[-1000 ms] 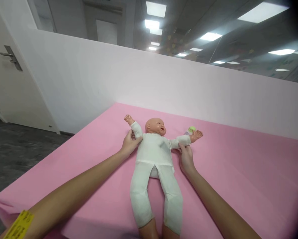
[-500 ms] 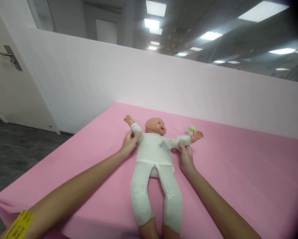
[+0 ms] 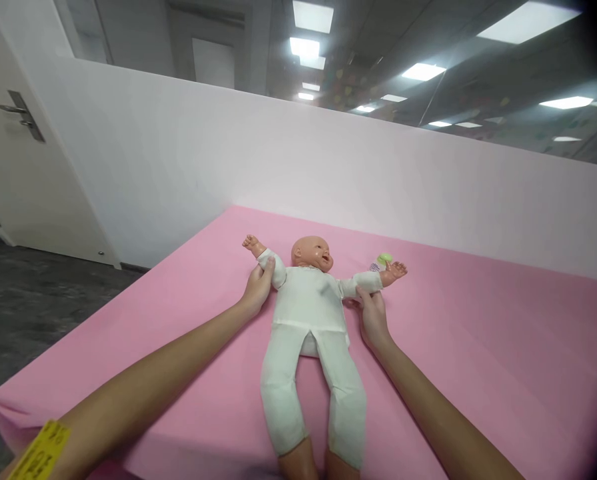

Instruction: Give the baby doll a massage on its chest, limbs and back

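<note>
Doll (image 3: 308,313) was the only toy of its kind there, just one, and it lay on its back in the middle of one pink bed (image 3: 478,373). It wore one white suit. Its head pointed to the far wall (image 3: 328,167) and its two bare feet came close to the near edge. Its two arms were spread out to the sides.

Two hands were on the doll, one on each arm. Left hand (image 3: 257,290) was stretched far out with a straight arm. Its fingers were curled around the doll's sleeve, close to the little wrist, and they held it. Right hand (image 3: 373,313) was stretched out too, with the palm low on the bed. Its fingers pinched the other sleeve from below.

One small thing with a green top (image 3: 382,259) lay just behind the doll's far hand. It was too small to tell what it was.

One yellow band (image 3: 41,453) sat on the left arm. One white door (image 3: 13,133) stood off to the left.
</note>
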{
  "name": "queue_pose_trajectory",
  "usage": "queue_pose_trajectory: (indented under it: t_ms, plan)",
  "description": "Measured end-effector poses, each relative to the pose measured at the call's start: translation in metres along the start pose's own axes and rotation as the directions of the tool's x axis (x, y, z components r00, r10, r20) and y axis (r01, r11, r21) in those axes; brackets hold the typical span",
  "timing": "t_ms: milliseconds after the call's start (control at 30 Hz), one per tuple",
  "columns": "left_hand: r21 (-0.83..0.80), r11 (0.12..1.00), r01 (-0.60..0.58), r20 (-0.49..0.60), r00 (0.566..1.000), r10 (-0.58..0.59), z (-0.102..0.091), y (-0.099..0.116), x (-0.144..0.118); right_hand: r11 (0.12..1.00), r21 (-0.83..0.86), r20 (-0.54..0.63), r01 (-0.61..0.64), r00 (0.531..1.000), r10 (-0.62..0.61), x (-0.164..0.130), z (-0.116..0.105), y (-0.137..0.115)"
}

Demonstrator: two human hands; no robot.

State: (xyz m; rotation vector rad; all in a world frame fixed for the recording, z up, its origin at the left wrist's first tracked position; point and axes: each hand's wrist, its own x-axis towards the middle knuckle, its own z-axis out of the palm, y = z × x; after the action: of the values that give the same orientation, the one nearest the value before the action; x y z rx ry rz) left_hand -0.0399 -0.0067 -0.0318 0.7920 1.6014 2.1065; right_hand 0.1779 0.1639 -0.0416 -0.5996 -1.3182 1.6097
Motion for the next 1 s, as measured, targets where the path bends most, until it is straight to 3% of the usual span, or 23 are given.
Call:
queue_pose_trajectory:
  t_ms: [400, 1000]
  plan:
    - [0.050, 0.999, 0.010, 0.000, 1.000, -0.010, -0.002, -0.001, 0.001, 1.000, -0.011, -0.007, -0.001, 1.000, 0.001, -0.001, 0.001, -0.002]
    - [-0.039, 0.997, 0.068, 0.030, 0.997, -0.067, 0.003, 0.011, -0.009, 1.000, -0.002, -0.015, -0.007, 1.000, 0.007, -0.002, 0.002, -0.004]
